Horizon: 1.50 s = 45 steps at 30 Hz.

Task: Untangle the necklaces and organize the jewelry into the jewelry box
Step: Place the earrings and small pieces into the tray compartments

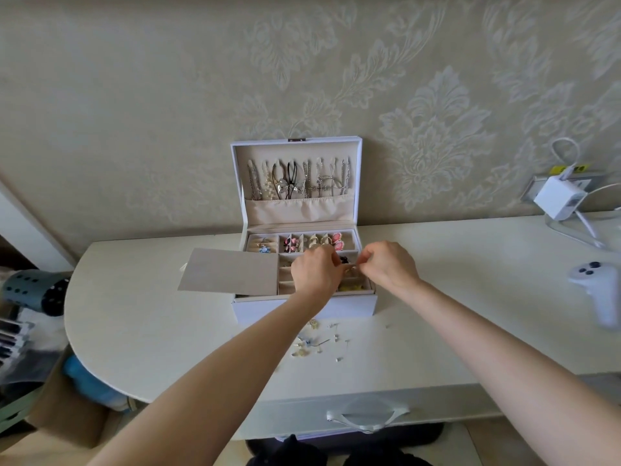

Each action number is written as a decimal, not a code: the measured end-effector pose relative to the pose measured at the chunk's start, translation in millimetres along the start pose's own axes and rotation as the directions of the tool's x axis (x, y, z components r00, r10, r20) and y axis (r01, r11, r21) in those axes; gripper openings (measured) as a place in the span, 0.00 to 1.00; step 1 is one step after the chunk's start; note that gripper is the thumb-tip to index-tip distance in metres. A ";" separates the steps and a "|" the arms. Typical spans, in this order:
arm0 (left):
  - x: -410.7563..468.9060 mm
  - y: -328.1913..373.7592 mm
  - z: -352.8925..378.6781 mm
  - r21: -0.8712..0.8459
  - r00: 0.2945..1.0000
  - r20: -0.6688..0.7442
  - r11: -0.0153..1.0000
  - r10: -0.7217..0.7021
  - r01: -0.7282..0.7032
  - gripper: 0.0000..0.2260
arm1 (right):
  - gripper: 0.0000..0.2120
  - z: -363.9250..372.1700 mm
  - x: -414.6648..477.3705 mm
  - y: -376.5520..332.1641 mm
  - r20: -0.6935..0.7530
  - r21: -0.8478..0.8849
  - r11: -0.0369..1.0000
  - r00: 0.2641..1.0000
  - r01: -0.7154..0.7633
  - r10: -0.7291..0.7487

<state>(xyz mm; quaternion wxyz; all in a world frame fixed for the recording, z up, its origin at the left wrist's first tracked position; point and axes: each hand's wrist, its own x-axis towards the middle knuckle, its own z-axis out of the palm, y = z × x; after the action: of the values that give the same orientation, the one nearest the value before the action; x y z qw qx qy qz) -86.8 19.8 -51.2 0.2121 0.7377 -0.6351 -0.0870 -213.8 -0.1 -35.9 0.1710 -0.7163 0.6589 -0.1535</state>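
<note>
Two bare hands are meeting over the open jewelry box (pixel 302 309), which is standing at the middle of the tabletop's (pixel 151 314) far edge, against the patterned wall. The left hand (pixel 316 274) and the right hand (pixel 389 265) are hovering above the right half of the box's divided tray. Their fingers are curled in and pinching a small gold piece (pixel 349 270) between them; it is too small and blurred to identify.

Necklaces (pixel 299 179) are hanging in a row inside the upright lid, their lower ends tucked into a fabric pocket. Pink, cream and blue pieces are sitting in the tray's rear compartments. A beige flap (pixel 232 270) is lying flat over the tray's left half and jutting past the box's left side.

Loose earrings (pixel 322 341) are lying scattered on the tabletop just in front of the box, between the two forearms. A white controller (pixel 598 287) is resting near the tabletop's right edge, and a white charger (pixel 559 198) is sitting plugged in at the far right corner.
</note>
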 end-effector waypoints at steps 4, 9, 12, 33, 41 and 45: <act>-2.9 -9.7 -0.4 -0.045 0.998 -0.064 0.999 -0.002 0.000 0.07 | 0.06 0.2 -2.8 3.5 -0.031 -0.019 0.998 0.998 0.052 -0.053; -29.4 -31.9 -17.0 -0.099 0.979 -0.201 0.994 0.017 -0.038 0.09 | 0.04 4.5 -29.7 -2.8 -0.144 0.085 0.983 0.978 0.163 -0.150; -53.6 -48.2 -22.4 -0.171 0.969 -0.246 0.984 0.002 -0.046 0.08 | 0.03 14.8 -52.3 -9.8 -0.134 0.129 0.959 0.963 0.252 -0.235; -101.1 -113.0 7.7 0.065 0.977 -0.073 0.979 0.200 -0.195 0.06 | 0.03 75.1 -84.0 -18.0 0.176 0.030 0.937 0.920 0.349 -0.349; -104.4 -123.7 -9.4 0.052 0.946 -0.267 0.983 0.183 -0.175 0.10 | 0.05 68.9 -82.1 -17.6 0.145 0.072 0.934 0.923 0.350 -0.357; -118.6 -146.3 -17.8 0.004 0.912 -0.411 1.000 0.006 -0.005 0.10 | 0.04 66.0 -82.3 -15.8 0.096 0.095 0.925 0.922 0.367 -0.375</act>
<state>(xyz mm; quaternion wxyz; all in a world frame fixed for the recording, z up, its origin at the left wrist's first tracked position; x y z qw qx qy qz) 30.8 154.0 -113.9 0.3401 0.7379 -0.5786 0.0713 -177.3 85.8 -87.4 0.2024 -0.8286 0.4943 -0.1675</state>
